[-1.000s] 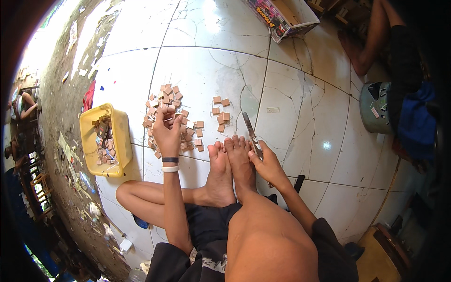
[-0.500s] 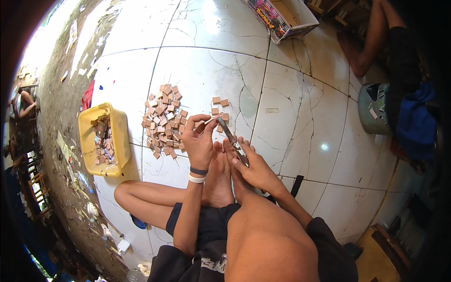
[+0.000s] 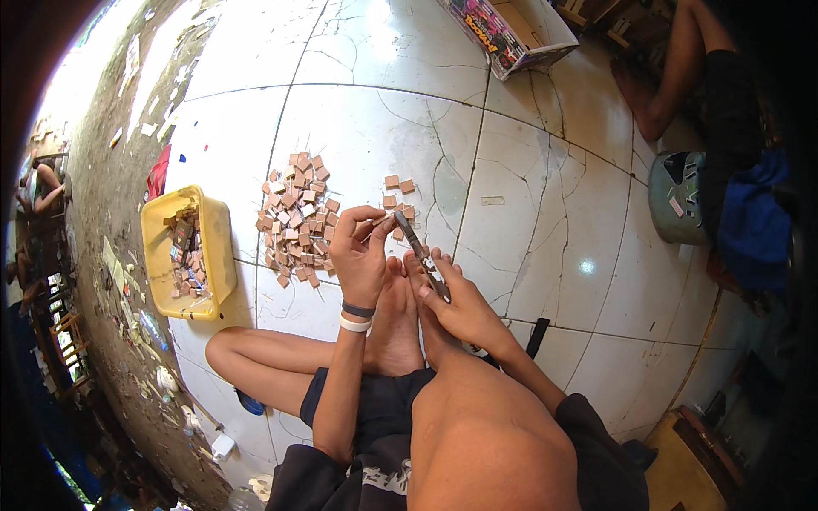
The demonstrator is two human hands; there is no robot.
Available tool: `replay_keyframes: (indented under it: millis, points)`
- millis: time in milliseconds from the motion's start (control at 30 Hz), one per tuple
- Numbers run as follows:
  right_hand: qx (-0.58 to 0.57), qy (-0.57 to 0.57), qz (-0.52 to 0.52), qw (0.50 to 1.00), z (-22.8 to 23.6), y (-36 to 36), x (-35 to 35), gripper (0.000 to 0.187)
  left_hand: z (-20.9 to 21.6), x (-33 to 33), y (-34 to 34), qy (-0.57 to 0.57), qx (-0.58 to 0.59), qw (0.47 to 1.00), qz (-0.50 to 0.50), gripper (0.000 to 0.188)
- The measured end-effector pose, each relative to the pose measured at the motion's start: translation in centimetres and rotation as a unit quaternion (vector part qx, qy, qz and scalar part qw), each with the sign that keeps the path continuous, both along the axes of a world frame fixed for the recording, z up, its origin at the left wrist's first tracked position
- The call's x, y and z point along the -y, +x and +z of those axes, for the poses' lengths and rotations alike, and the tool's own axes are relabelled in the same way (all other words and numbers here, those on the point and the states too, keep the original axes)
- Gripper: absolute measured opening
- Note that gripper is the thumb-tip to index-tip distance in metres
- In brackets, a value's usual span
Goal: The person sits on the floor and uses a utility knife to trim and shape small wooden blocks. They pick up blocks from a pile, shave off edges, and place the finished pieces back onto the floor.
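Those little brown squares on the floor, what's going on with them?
A person is sitting there, and the right hand holds a dark metal hand tool. The left hand seems to pinch a small piece near the tool's tip, but the fingers mostly hide it. A big pile of brown squares lies to the left, with a smaller group just beyond the tip. More bits sit in a yellow tub farther left.

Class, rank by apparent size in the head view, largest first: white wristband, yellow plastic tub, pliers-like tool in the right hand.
1. Yellow plastic tub
2. Pliers-like tool, though partly hidden
3. White wristband
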State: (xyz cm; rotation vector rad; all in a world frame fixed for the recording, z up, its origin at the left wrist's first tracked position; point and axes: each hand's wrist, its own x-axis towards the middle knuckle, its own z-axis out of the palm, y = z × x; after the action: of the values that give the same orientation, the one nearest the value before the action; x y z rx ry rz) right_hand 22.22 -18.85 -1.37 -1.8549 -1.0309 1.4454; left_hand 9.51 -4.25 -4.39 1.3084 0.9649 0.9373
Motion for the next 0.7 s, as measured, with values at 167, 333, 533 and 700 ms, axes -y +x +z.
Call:
replay_keyframes:
  millis: [167, 333, 533, 700]
  points:
    - [-0.004, 0.004, -0.005, 1.000, 0.1, -0.2, 0.0, 0.073, -0.1, 0.0, 0.1, 0.032, -0.002, 0.999, 0.003, 0.016]
    - [0.004, 0.000, -0.005, 1.000, 0.2, -0.3, -0.1, 0.072, -0.3, 0.1, 0.1, 0.050, -0.010, 0.999, 0.008, 0.015]
    - [0.004, 0.000, -0.011, 1.000, -0.3, -0.3, 0.0, 0.071, -0.8, 0.4, 0.2, 0.021, 0.012, 1.000, 0.015, 0.017]
    - [0.095, 0.068, 0.006, 0.993, -2.6, -0.7, 0.5, 0.064, -1.3, 0.9, 0.1, -0.068, 0.091, 0.993, 0.034, 0.024]
